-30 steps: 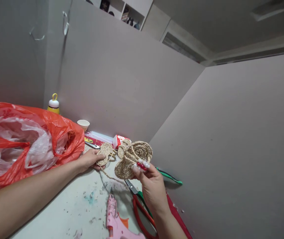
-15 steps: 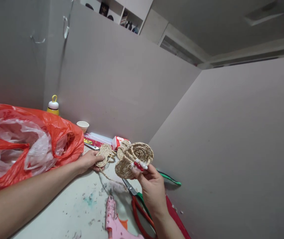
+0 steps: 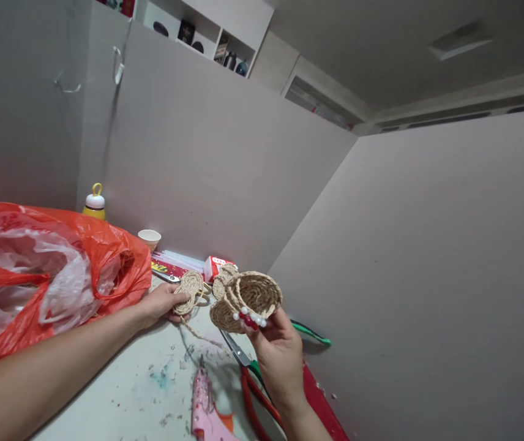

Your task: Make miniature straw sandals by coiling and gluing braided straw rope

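Note:
My left hand (image 3: 164, 304) is closed on the edge of a small flat straw sole (image 3: 191, 290), coiled in an oval shape. A loose braided straw cord (image 3: 200, 336) trails from it over the table. In my right hand (image 3: 281, 355), raised above the table, a small woven straw slipper (image 3: 224, 315) is pinched between thumb and fingers. Red and white beads (image 3: 249, 318) sit along its straps, near my thumb. Behind it lies another coiled straw piece (image 3: 222, 279), partly hidden by the slipper.
A pink glue gun (image 3: 203, 392) lies in front, beside red-handled scissors (image 3: 253, 401). Other scissors (image 3: 165, 277), a red-and-white box (image 3: 213, 267), white sticks (image 3: 182, 260) and a paper cup (image 3: 150, 237) stand farther back. A red plastic bag (image 3: 101, 226) bulges at left, before a yellow bottle (image 3: 94, 207).
My right hand has tilted the slipper slightly, so its beads and straps show more plainly. My left hand keeps its hold on the sole. The whole view has shifted a little.

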`<state>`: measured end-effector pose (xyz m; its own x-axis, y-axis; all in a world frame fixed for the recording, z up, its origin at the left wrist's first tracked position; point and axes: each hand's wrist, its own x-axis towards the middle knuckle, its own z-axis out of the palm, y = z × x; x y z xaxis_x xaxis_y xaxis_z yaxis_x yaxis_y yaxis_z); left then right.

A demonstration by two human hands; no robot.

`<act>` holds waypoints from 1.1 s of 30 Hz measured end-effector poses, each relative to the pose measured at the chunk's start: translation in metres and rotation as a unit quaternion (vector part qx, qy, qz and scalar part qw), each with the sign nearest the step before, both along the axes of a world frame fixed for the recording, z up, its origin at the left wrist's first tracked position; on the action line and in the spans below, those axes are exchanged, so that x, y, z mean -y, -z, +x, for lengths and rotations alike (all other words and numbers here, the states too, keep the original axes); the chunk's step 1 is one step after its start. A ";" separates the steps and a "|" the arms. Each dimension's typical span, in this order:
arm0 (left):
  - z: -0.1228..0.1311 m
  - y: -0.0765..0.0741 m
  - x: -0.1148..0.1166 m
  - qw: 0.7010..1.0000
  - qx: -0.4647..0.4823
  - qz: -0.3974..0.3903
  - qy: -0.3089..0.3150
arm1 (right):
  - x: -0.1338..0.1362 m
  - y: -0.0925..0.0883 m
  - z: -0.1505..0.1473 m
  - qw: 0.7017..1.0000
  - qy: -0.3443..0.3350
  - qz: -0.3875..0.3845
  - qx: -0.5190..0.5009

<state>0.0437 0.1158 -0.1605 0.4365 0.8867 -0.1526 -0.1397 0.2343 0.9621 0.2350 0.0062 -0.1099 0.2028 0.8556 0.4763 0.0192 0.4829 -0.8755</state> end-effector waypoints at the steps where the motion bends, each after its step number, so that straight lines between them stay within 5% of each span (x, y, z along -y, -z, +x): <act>1: 0.000 0.000 0.000 1.000 -0.001 0.000 0.000 | -0.001 0.000 0.000 1.000 0.001 -0.007 -0.002; 6: 0.000 0.001 -0.001 1.000 -0.001 0.002 0.001 | -0.014 0.006 0.012 0.996 0.003 -0.083 -0.012; 16: -0.001 0.001 -0.003 1.000 -0.006 -0.002 0.000 | -0.049 0.048 0.059 0.956 0.032 -0.290 -0.022; 33: 0.001 0.000 -0.002 1.000 -0.005 -0.012 -0.002 | -0.050 0.046 0.069 0.955 -0.036 -0.272 -0.113</act>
<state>0.0443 0.1180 -0.1604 0.4313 0.8843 -0.1787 -0.1313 0.2575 0.9573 0.3042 0.0558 -0.1554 0.1799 0.9794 -0.0917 -0.2158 -0.0517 -0.9751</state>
